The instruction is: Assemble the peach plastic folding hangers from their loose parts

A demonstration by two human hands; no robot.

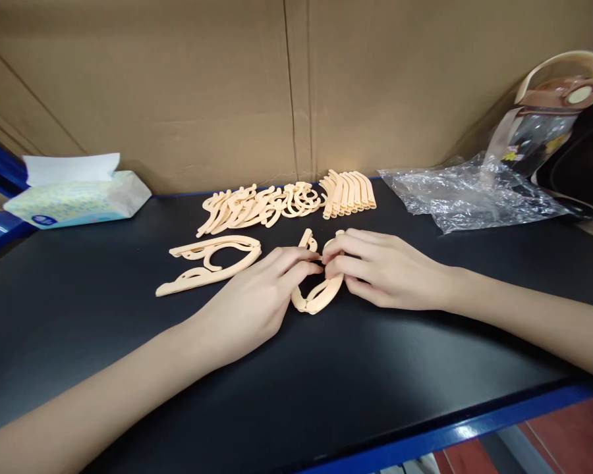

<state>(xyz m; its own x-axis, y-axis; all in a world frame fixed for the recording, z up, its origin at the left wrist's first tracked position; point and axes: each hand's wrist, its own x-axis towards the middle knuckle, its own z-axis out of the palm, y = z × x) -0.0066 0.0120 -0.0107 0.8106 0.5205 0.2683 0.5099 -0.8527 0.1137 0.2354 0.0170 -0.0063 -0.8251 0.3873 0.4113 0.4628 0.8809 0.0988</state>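
Both my hands are closed on one peach plastic folding hanger [317,299] at the middle of the black table. My left hand [264,293] grips its left arm, fingertips curled over the top. From the other side my right hand [383,266] pinches the right arm, and the fingertips of the two hands nearly meet. Fingers cover much of the hanger's middle; its folded lower end and upper tips show. Left of it lies another folded hanger [244,266] with its hook tucked between the two arms, touched by neither hand.
Behind the hands lie a pile of loose hooks and arm pieces [242,209] and a row of curved tubes [350,192]. A tissue pack [86,197] sits at back left. Crumpled clear plastic [464,194] and a water bottle [543,131] stand at right. Cardboard [202,85] backs the table.
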